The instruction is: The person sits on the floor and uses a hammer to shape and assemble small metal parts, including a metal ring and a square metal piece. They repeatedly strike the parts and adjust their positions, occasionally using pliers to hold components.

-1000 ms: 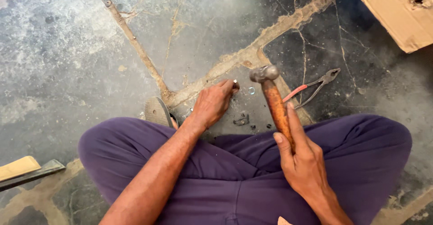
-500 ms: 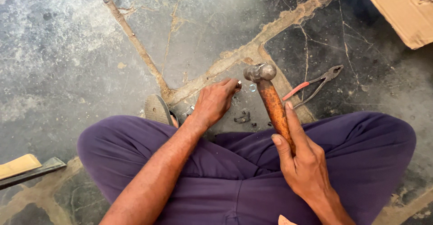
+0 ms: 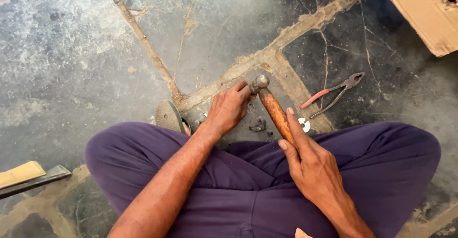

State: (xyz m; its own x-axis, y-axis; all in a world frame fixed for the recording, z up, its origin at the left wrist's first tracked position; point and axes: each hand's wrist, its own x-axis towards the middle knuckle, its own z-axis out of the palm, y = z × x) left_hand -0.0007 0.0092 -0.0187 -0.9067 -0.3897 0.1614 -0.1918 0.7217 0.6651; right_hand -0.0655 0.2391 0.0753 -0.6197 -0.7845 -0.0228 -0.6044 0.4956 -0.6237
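Observation:
I sit cross-legged in purple trousers on a cracked stone floor. My right hand (image 3: 310,164) grips the orange wooden handle of a hammer (image 3: 274,111); its steel head is down next to my left fingertips. My left hand (image 3: 228,110) rests curled on the floor and pinches something small under the hammer head, too hidden to identify. A small dark metal piece (image 3: 258,126) and a white washer (image 3: 303,124) lie on the floor between my knees.
Red-handled pliers (image 3: 334,94) lie to the right of the hammer. A cardboard box (image 3: 424,11) sits at the top right. A sandal (image 3: 169,117) shows by my left knee. A wooden-handled tool (image 3: 28,178) lies at the left edge.
The hammer head has swung down and left, from above the floor to right beside my left fingertips. My left hand has stayed in place.

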